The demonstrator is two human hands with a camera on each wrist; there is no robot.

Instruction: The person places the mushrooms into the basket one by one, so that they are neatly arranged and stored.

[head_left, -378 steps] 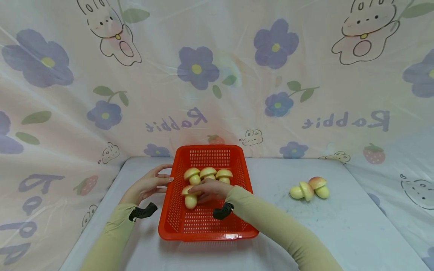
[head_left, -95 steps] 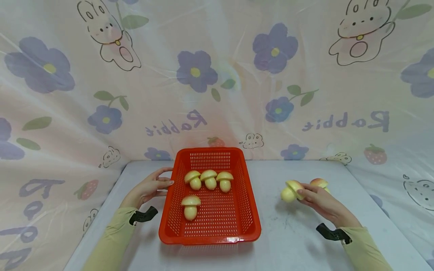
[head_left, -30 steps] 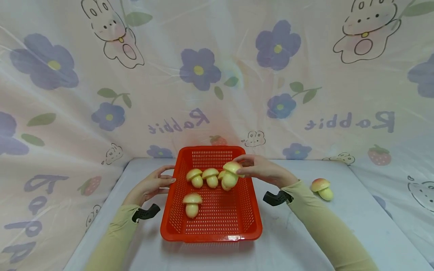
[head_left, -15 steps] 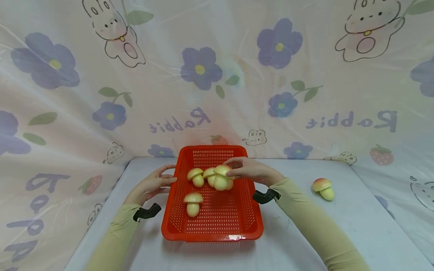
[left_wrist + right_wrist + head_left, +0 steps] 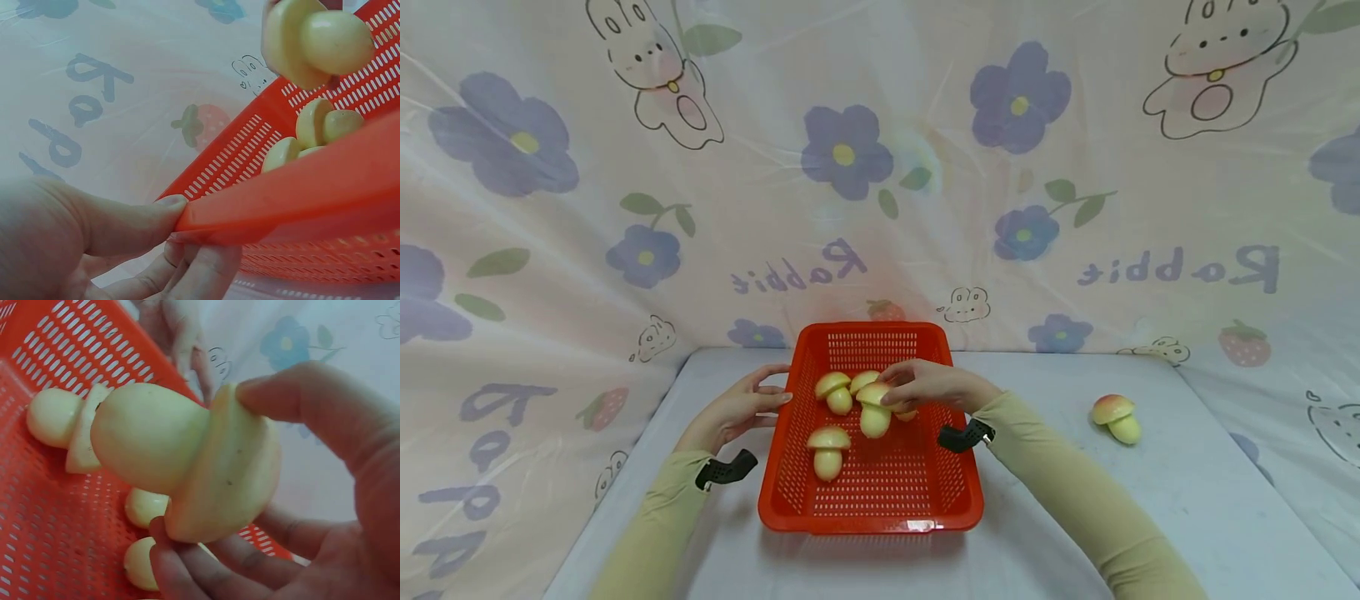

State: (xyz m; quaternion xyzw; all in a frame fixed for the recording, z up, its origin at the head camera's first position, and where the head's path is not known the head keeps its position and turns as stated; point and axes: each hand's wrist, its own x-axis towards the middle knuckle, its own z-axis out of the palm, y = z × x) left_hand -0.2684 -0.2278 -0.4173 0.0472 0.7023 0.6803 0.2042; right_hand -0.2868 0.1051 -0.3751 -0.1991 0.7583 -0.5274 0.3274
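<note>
My right hand (image 5: 934, 383) holds a pale yellow toy mushroom (image 5: 874, 421) by its cap above the basket, stem toward the front. The right wrist view shows the thumb on one edge of the mushroom (image 5: 215, 469) cap and fingers on the other. My left hand (image 5: 733, 410) grips the left rim of a red plastic basket (image 5: 778, 467); in the left wrist view its thumb lies on top of the rim (image 5: 281, 206), fingers beneath. In the basket, a back row holds one mushroom (image 5: 835, 393), a second and a third partly hidden. Another mushroom (image 5: 828, 458) lies front left.
One mushroom with a reddish cap (image 5: 1116, 418) lies on the white table (image 5: 1045, 500) to the right of the basket. A printed rabbit-and-flower cloth (image 5: 925, 250) hangs behind and at the sides.
Since placing the front-left mushroom, my right hand has picked one of the table's two mushrooms and carried it left over the basket, lately moving left and nearer. My left hand stays on the rim.
</note>
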